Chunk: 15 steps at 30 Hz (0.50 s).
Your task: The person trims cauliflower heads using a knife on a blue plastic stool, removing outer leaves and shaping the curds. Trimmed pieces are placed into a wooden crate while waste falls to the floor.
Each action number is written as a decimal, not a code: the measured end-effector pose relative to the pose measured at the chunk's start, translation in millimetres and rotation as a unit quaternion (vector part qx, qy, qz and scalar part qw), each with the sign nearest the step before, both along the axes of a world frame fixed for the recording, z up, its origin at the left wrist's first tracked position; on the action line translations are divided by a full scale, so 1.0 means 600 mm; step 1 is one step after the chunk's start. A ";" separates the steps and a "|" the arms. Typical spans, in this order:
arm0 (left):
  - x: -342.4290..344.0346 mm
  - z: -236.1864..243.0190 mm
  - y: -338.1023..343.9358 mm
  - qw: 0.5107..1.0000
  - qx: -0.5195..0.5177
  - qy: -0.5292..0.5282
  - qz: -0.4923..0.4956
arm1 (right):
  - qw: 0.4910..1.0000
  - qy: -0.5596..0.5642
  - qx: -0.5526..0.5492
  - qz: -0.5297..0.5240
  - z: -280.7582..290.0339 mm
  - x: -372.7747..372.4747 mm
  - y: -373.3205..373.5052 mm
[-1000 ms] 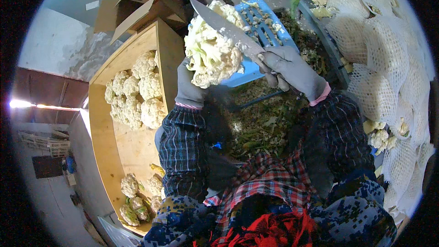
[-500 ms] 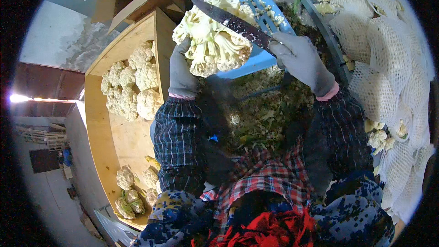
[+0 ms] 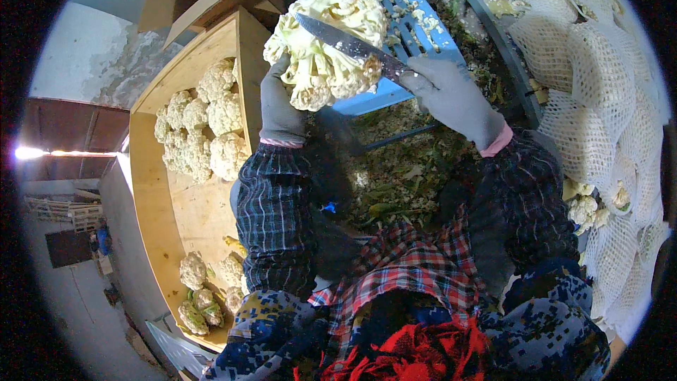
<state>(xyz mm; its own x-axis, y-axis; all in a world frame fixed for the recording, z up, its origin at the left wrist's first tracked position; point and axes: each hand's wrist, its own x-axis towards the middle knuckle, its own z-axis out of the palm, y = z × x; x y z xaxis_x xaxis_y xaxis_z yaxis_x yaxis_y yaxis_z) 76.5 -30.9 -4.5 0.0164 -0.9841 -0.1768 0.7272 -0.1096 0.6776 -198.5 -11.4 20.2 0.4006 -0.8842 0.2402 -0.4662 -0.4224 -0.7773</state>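
My left hand point(image 3: 282, 109), in a grey glove with a pink cuff, grips a large cauliflower point(image 3: 321, 70) from its left and lower side. Its fingers are partly hidden behind the head. In my gloved right hand point(image 3: 458, 95) is a knife point(image 3: 349, 44) with a broad dark blade. The blade lies across the cauliflower's pale stalks, its tip near the upper left of the head. Brownish patches show on the florets at the lower right. Under and behind the cauliflower is a blue slatted plastic board point(image 3: 441, 46) strewn with white crumbs.
At left stands a wooden bin point(image 3: 151, 201) holding several cauliflowers point(image 3: 194, 123), with open cardboard boxes point(image 3: 218, 7) beyond it. Leaf scraps point(image 3: 402, 183) litter the area below the board. White mesh sacks point(image 3: 585, 120) line the right side, behind a grey metal rail point(image 3: 504, 39).
The cauliflower has turned in my left hand and shifted slightly up and left. My right hand has moved left with the knife, whose blade now sits lower across the stalks.
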 end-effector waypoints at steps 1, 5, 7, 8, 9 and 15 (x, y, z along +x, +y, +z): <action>0.000 0.000 0.000 1.000 -0.001 -0.003 0.002 | 0.999 0.020 0.027 -0.007 0.002 0.003 0.001; 0.002 -0.003 -0.006 1.000 0.008 -0.010 0.010 | 0.973 -0.071 0.218 0.033 0.015 0.003 0.006; 0.005 -0.007 -0.009 1.000 0.009 0.002 0.003 | 0.958 -0.083 0.272 0.032 0.022 0.004 0.009; 0.006 -0.009 -0.011 1.000 0.006 0.014 -0.008 | 0.953 -0.090 0.288 0.031 0.024 0.007 0.012; 0.007 -0.011 -0.011 0.999 0.026 0.021 -0.005 | 0.948 -0.107 0.299 0.024 0.025 0.011 0.014; 0.009 -0.012 -0.006 1.000 0.004 0.018 -0.002 | 0.924 -0.105 0.366 0.035 0.035 0.019 0.020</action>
<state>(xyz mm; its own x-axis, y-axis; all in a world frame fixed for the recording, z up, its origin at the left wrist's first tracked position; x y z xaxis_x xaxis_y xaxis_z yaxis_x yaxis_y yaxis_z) 81.8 -34.7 -11.8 0.0069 -0.9825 -0.1859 0.7501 -0.1179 0.6507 -187.1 0.6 41.1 0.4759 -0.8142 -0.3327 -0.2638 0.2287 -0.9371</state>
